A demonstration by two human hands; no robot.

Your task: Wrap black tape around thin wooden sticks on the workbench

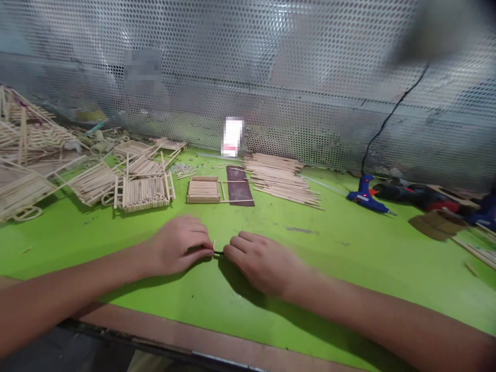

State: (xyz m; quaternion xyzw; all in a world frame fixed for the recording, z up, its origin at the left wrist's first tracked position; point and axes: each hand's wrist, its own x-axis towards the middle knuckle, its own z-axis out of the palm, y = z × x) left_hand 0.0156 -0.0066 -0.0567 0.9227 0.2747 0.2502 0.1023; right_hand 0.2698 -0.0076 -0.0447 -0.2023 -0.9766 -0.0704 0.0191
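Close to the front of the green table, my left hand [184,245] pinches a short piece of thin wooden stick [214,244] between thumb and fingertips. My right hand [263,261] is closed around a slim black thing [219,253]; its dark tip reaches to my left fingertips, and the palm hides the rest, so its kind cannot be made out. Behind my hands lies a small cart-like frame of sticks [203,189], with two rails lying over a dark brown strip [240,191]. Right of that strip is a pile of long thin sticks [281,178].
Finished-looking stick carts [145,191] crowd the left side. A blue glue gun [368,195] lies at the right, near a brown tape roll [437,225]. Perforated silver sheeting [201,77] closes off the back, with a bright phone-like screen [232,137] against it. The table's brown edge [174,325] runs in front.
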